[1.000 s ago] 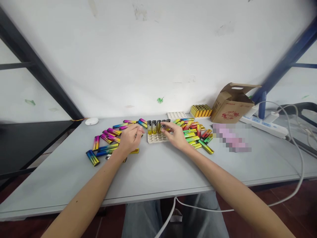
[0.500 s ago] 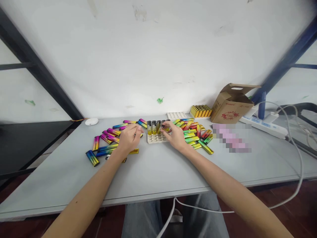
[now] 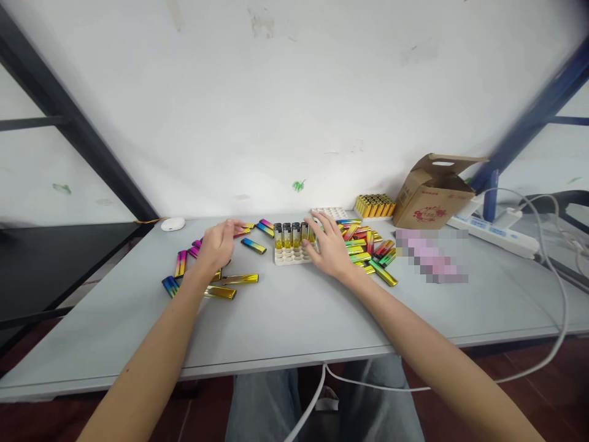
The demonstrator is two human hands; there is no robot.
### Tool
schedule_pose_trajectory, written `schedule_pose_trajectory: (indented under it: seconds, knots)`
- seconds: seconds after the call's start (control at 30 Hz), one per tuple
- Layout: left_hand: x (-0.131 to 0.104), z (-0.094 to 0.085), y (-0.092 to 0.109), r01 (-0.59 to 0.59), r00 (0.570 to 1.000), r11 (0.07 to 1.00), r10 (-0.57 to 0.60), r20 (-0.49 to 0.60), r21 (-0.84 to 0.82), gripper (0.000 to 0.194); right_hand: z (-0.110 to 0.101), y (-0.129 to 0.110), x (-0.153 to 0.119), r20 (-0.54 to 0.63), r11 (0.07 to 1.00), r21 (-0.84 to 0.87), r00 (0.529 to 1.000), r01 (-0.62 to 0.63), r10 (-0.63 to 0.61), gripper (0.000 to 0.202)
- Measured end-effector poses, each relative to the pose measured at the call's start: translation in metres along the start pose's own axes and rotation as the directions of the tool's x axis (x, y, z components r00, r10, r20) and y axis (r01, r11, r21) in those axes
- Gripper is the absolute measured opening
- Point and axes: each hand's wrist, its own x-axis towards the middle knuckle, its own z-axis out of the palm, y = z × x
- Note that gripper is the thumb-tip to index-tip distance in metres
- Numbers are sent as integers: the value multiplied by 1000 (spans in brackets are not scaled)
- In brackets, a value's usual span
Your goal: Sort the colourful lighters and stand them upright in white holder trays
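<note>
A white tray [image 3: 289,256] with round holes stands mid-table, its back rows filled with upright black-topped lighters [image 3: 288,236]; holes show bare at its front. My right hand [image 3: 329,245] is at the tray's right side, fingers spread, its fingertips beside the last lighters. My left hand [image 3: 219,245] is over the left pile of metallic lighters, fingers apart; whatever lies under its palm is hidden. Around it are a magenta-gold lighter [image 3: 181,263], a gold lighter [image 3: 240,279] and a blue-gold lighter [image 3: 253,246]. Green, red and gold lighters [image 3: 383,274] lie right of my right hand.
A second white tray [image 3: 338,213] lies near the wall, beside a tray packed with yellow lighters [image 3: 375,207]. An open cardboard box [image 3: 432,199], a power strip [image 3: 497,236] and white cables are at the right. A white case [image 3: 173,224] sits back left.
My left hand has moved left, from near the tray to over the left pile, and its fingers have opened. My right hand has spread its fingers. Some left-pile lighters have shifted.
</note>
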Motion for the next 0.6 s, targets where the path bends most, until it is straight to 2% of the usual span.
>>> schedule_pose_trajectory:
  seconds: [0.1, 0.2, 0.23, 0.3, 0.37, 0.4, 0.47, 0.6]
  knots:
    - [-2, 2, -4, -21, 994, 1000, 19, 111, 13, 55, -9, 0, -1, -47, 995, 94, 999, 15, -11, 37]
    - [-2, 8, -4, -84, 993, 994, 78, 90, 71, 52, -15, -17, -4, 44, 966, 217, 987, 142, -155, 32]
    - [-2, 10, -4, -98, 993, 991, 92, 72, 91, 52, -15, -27, -5, 114, 945, 262, 966, 197, -233, 33]
    - [0, 13, -6, -119, 992, 982, 113, 51, 149, 51, -8, -51, -7, 265, 879, 347, 864, 328, -427, 42]
    - [3, 14, -9, -129, 991, 966, 120, 57, 222, 47, 3, -75, -9, 335, 838, 382, 787, 388, -517, 53]
    - [4, 15, -11, -130, 991, 960, 118, 62, 249, 44, 9, -85, -10, 360, 836, 382, 770, 393, -526, 58]
    - [6, 15, -14, -127, 991, 955, 112, 69, 268, 38, 19, -97, -11, 403, 860, 356, 771, 364, -493, 59]
    - [6, 16, -18, -124, 992, 954, 111, 61, 272, 34, 22, -94, -8, 453, 908, 251, 789, 336, -416, 46]
